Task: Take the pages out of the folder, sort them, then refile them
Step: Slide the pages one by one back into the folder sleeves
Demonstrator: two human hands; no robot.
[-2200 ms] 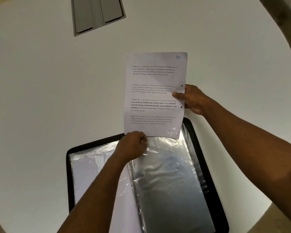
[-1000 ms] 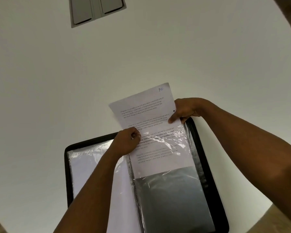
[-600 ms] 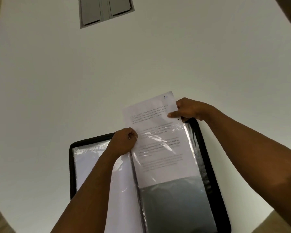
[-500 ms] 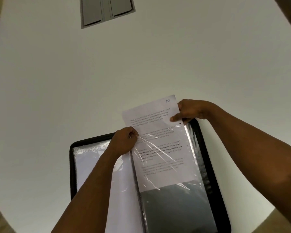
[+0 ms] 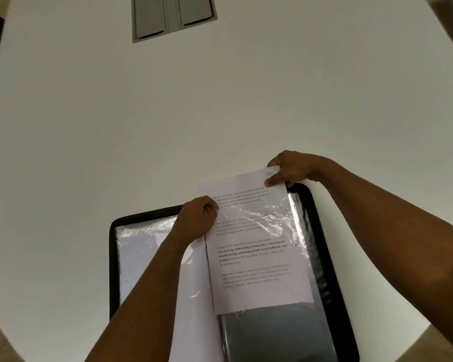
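Observation:
A black folder (image 5: 324, 246) with clear plastic sleeves lies open on the white table (image 5: 220, 100) in front of me. A printed page numbered 10 (image 5: 254, 259) sits most of the way inside the right-hand sleeve (image 5: 270, 330), with its top sticking out past the folder's far edge. My left hand (image 5: 198, 219) pinches the sleeve's upper left edge near the spine. My right hand (image 5: 289, 168) pinches the page's top right corner, thumb on the paper. White pages fill the left-hand sleeves (image 5: 139, 254).
A grey panel with two flaps (image 5: 171, 17) is set into the table at the far side. The table's rounded edge curves along the left, right and near sides, with floor beyond it.
The page has slid further down into the right-hand sleeve. My right hand has shifted from the page's side edge to its top right corner. My left hand has kept its hold on the sleeve.

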